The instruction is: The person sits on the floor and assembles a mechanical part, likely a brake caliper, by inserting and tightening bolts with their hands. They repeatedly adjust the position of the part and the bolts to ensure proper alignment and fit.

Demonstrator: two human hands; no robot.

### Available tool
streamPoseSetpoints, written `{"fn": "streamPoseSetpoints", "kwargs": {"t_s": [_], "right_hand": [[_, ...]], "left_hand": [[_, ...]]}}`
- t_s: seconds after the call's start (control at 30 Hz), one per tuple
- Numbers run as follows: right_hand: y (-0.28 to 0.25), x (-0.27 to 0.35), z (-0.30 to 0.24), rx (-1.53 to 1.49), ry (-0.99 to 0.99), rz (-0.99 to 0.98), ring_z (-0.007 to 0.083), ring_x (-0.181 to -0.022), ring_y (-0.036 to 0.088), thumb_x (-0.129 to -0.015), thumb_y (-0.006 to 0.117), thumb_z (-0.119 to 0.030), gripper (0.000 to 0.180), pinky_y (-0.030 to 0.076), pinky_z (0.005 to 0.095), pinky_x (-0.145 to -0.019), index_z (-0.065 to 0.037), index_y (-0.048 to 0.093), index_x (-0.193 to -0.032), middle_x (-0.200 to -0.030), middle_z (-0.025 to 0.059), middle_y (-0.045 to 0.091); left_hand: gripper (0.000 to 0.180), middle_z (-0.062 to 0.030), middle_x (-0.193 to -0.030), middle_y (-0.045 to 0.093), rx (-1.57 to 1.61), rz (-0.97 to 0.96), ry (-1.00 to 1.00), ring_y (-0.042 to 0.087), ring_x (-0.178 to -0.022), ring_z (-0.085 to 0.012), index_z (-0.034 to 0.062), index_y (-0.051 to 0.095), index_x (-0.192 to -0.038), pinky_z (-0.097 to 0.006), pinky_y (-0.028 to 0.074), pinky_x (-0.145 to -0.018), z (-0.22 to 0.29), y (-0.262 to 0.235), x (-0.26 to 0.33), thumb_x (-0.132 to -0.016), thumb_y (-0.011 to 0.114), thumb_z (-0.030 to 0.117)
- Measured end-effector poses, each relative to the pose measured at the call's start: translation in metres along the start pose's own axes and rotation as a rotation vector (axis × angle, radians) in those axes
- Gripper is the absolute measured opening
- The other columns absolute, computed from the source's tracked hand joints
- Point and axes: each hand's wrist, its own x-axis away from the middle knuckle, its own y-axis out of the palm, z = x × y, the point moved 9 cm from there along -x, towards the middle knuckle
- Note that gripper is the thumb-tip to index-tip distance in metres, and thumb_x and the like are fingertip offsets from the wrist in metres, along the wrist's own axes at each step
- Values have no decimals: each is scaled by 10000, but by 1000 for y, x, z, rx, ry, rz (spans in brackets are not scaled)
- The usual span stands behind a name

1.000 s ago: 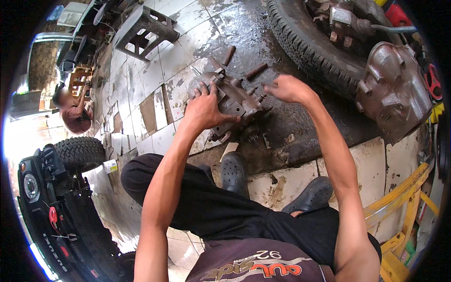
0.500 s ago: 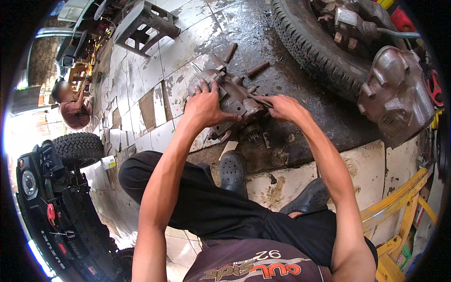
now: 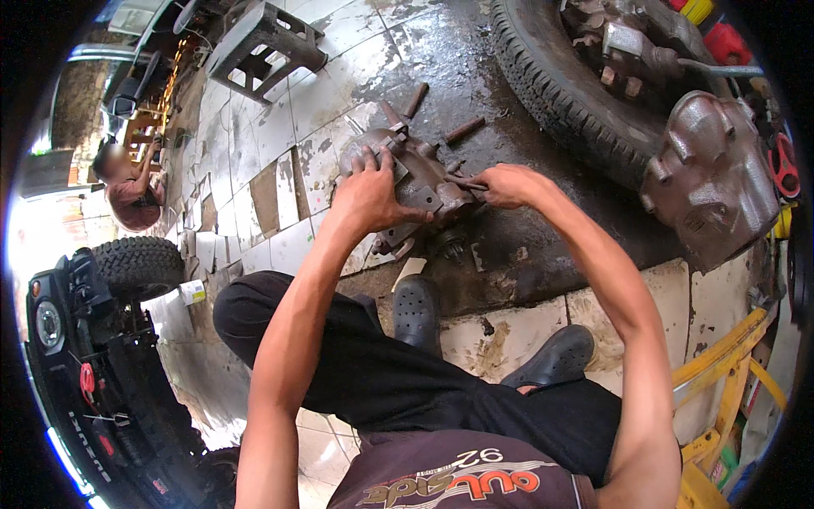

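Observation:
A greasy metal gear housing (image 3: pixel 417 174) lies on the oily tiled floor in front of my feet. My left hand (image 3: pixel 373 193) rests flat on top of it, fingers spread over its upper face, pressing on it. My right hand (image 3: pixel 507 185) is closed around a thin dark tool (image 3: pixel 465 181) whose tip points into the right side of the housing. Two loose rusty bolts (image 3: pixel 465 129) lie on the floor just beyond the part.
A big tyre (image 3: pixel 566 95) with axle parts lies at the upper right, a brown cast casing (image 3: pixel 710 178) beside it. A grey plastic stool (image 3: pixel 264 44) stands upper left. A black vehicle (image 3: pixel 93 356) is at the left, another person (image 3: pixel 127 188) beyond it. Yellow frame (image 3: pixel 721 373) at right.
My right hand has moved left and down to the housing's right side with the thin tool. My left hand stays pressed on the part.

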Motion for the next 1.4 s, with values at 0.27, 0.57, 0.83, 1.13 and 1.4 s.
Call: {"fn": "streamPoseSetpoints", "kwargs": {"t_s": [0.27,0.57,0.83,1.13,1.4], "right_hand": [[-15,7,-32,-195,6,34,403,-851,682,-844,522,-139,789,550,527,-756,-480,312,-1523,-888,196,702],[-25,23,-32,-288,102,37,403,-921,685,-843,512,-186,597,547,517,-812,-320,532,-1424,-953,226,707],[-17,47,-57,-182,243,253,397,-826,707,-819,587,-117,759,573,511,-703,-213,346,-1532,-876,197,724],[-4,59,-54,-209,255,209,395,-842,710,-827,601,-95,855,570,507,-719,-259,240,-1585,-912,189,727],[-11,43,-48,-257,174,267,439,-857,683,-732,684,-57,964,552,529,-737,-290,263,-1567,-910,230,706]], "left_hand": [[1438,-446,-1495,261,3,-53,-41,345,-1388,-547,-141,161,-1515,-463,391,-1129,-7,2,7,-581,821,732],[1445,-443,-1511,224,20,-79,-41,310,-1408,-543,-147,132,-1516,-465,376,-1141,-6,3,5,-600,796,751],[1449,-427,-1509,266,30,-26,-13,343,-1393,-549,-114,162,-1529,-501,388,-1124,-2,5,2,-574,801,768],[1433,-445,-1468,315,-3,-115,-38,445,-1340,-501,-147,166,-1510,-449,431,-1097,2,0,-1,-584,824,728],[1440,-451,-1467,304,-74,-69,0,456,-1329,-503,-141,171,-1512,-445,441,-1089,4,2,-4,-580,813,749]]}}
